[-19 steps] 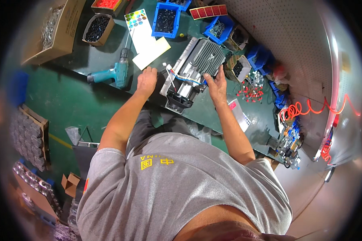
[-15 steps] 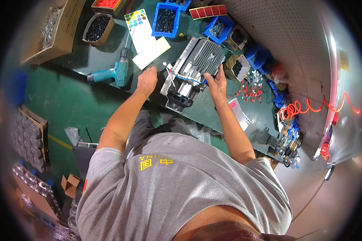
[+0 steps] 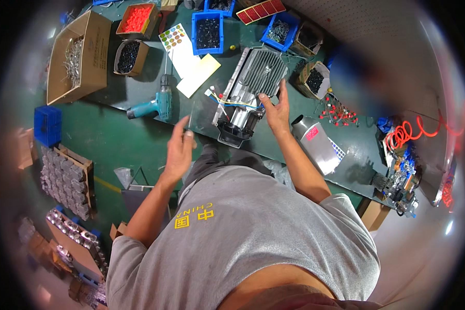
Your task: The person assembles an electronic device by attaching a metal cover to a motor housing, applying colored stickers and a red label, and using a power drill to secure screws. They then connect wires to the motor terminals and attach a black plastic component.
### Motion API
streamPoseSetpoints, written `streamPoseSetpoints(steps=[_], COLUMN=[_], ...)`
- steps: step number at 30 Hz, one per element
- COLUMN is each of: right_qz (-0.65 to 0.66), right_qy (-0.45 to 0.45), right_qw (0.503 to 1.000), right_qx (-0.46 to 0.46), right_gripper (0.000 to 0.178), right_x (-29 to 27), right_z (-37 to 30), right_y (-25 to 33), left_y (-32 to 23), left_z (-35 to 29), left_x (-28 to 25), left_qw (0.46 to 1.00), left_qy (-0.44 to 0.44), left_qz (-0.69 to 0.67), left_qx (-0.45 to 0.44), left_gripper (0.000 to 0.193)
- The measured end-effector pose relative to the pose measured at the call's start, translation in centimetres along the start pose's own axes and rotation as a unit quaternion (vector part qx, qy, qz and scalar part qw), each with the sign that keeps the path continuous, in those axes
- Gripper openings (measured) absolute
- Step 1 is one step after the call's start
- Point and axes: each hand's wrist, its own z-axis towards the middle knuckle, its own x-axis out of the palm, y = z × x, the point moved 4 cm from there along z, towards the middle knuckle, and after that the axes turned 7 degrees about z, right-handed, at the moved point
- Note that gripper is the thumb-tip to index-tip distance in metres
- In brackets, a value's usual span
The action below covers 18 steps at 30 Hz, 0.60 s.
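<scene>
On the bench in front of me lies a motor unit [image 3: 243, 101] with a finned grey metal housing, a silver cylinder and a black end piece. Thin blue, yellow and white wires with white plugs cross it. My right hand [image 3: 276, 111] grips its right side, thumb on top and fingers along the edge. My left hand [image 3: 179, 152] is raised off the front edge of the bench, thumb and forefinger apart, slightly blurred, with nothing visible in it. Beyond it lies a teal cordless drill [image 3: 163, 103].
Blue bins [image 3: 207, 33] and cardboard boxes [image 3: 132, 57] of small parts line the back. A sticker sheet [image 3: 178, 44] and a yellowish paper [image 3: 201, 75] lie left of the unit. Right stand a silvery metal casing [image 3: 315, 144], red-tipped wires [image 3: 338, 111] and a dark blue blur [image 3: 359, 77].
My left hand has pulled back from the bench edge toward me, and its fingers have parted. My right hand stays on the motor unit. A silvery casing and the blue blur have appeared at right.
</scene>
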Motion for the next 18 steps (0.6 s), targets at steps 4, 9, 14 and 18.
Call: streamPoseSetpoints(steps=[4, 9, 14, 18], right_qz=[0.034, 0.018, -0.003, -0.008], right_qy=[0.0, 0.006, -0.001, 0.003], right_qw=[0.999, 1.0, 1.0, 1.0], right_qx=[0.009, 0.003, 0.008, 0.015], right_gripper=[0.098, 0.094, 0.094, 0.093], right_x=[0.1, -0.2, -0.5, -0.6], right_z=[-0.1, 0.0, 0.1, 0.1], right_y=[-0.4, -1.2, -1.2, -0.8], left_y=[-7.4, -7.8, -7.7, -8.1], left_z=[0.8, 2.9, 3.3, 3.0], left_x=[5.1, 9.8, 11.1, 11.4], left_qw=[0.97, 0.964, 0.962, 0.947], left_qy=[0.194, 0.205, 0.205, 0.211], left_qz=[-0.122, -0.13, -0.123, -0.157], left_qx=[-0.08, -0.112, -0.134, -0.183], left_gripper=[0.051, 0.047, 0.047, 0.047])
